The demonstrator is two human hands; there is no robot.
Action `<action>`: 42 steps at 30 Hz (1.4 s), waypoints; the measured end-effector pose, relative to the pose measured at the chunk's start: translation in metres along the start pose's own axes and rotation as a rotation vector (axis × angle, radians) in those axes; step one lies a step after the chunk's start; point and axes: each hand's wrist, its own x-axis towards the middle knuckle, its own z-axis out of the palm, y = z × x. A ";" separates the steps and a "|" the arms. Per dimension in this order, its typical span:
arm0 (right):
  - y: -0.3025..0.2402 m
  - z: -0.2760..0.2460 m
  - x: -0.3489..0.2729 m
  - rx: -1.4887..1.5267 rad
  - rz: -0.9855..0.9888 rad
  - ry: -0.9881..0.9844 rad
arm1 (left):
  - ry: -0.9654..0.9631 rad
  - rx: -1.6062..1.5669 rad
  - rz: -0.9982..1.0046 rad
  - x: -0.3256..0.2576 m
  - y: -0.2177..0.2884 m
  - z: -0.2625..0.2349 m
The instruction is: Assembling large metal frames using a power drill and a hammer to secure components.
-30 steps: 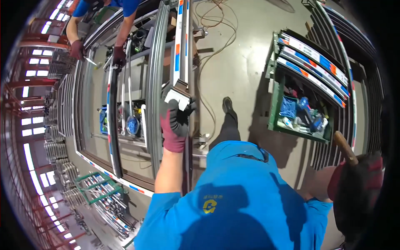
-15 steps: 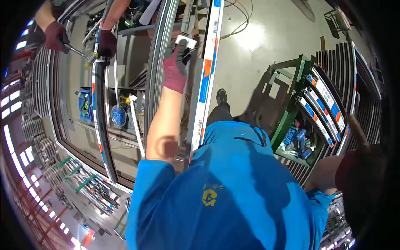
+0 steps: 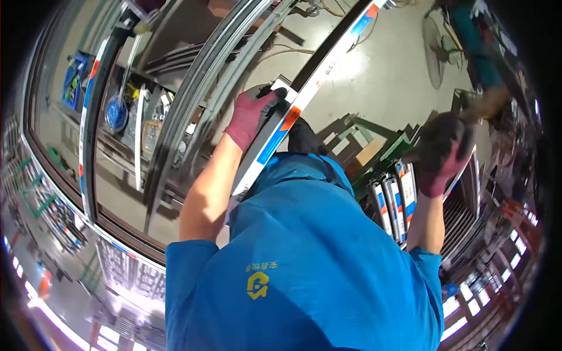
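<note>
My left hand [image 3: 256,112], in a maroon glove with dark grey fingers, pinches a small white block [image 3: 284,92]. The block sits against the side of a long metal profile [image 3: 257,167] with white, blue and orange film. Raised on the right, my right hand [image 3: 442,151] wears a matching glove and is closed round a wooden-handled tool [image 3: 490,104]. Motion smears that tool, and its head cannot be made out.
Another long filmed profile [image 3: 90,111] lies across the frame at left. Near it are a blue bin [image 3: 74,82] and a round container of blue pieces [image 3: 116,113]. A co-worker's mallet [image 3: 141,27] shows at upper left. Stacked profiles [image 3: 393,202] stand at right; a fan [image 3: 433,51] is beyond.
My view has swung round to the right. My left hand now presses the white block against the filmed profile. My right hand has come up and forward with the wooden-handled tool.
</note>
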 end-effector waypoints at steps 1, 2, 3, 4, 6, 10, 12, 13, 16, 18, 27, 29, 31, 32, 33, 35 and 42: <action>-0.010 0.039 0.013 -0.461 0.043 0.017 | 0.036 0.000 0.000 -0.012 0.017 0.009; 0.023 0.030 0.024 -0.554 -0.160 -0.084 | 0.072 0.020 -0.030 -0.023 0.028 0.015; 0.024 0.056 0.039 -0.287 0.008 -0.139 | 0.101 0.005 -0.024 -0.019 0.023 0.012; 0.034 0.056 0.058 -0.257 0.144 -0.290 | 0.065 -0.031 -0.037 -0.012 0.013 0.005; 0.045 0.062 0.090 -0.313 0.383 -0.563 | 0.035 -0.127 -0.070 -0.011 0.008 0.000; 0.066 0.093 0.131 -0.474 0.407 -1.022 | 0.028 0.067 -0.074 -0.009 -0.001 -0.007; 0.078 0.115 0.141 -0.529 0.196 -1.183 | 0.044 0.158 -0.051 -0.012 0.004 -0.005; 0.084 0.127 0.145 -0.537 0.047 -1.197 | 0.046 0.248 -0.026 -0.010 0.006 -0.005; 0.086 0.161 0.158 -0.536 -0.020 -1.260 | 0.036 0.130 -0.058 -0.011 -0.006 -0.006; 0.090 0.184 0.173 -0.644 0.001 -1.433 | 0.028 0.121 -0.029 -0.012 -0.010 -0.006; 0.064 0.283 0.230 -0.846 0.102 -1.759 | 0.114 0.175 -0.011 -0.025 0.031 0.006; 0.060 0.302 0.234 -0.916 0.224 -1.827 | 0.059 0.109 -0.096 -0.025 0.038 0.002; 0.069 0.308 0.235 -0.885 0.150 -1.884 | 0.019 0.194 -0.125 -0.022 0.033 -0.002; 0.070 0.313 0.235 -0.909 0.106 -1.932 | 0.002 0.159 -0.138 -0.020 0.031 -0.004; 0.071 0.319 0.235 -0.932 0.059 -1.978 | 0.007 0.147 -0.139 -0.020 0.029 -0.005; 0.068 0.330 0.232 -0.981 0.096 -2.011 | 0.024 0.146 -0.131 -0.020 0.028 -0.005; 0.066 0.337 0.231 -1.069 0.065 -2.054 | 0.056 0.137 -0.107 -0.019 0.026 -0.007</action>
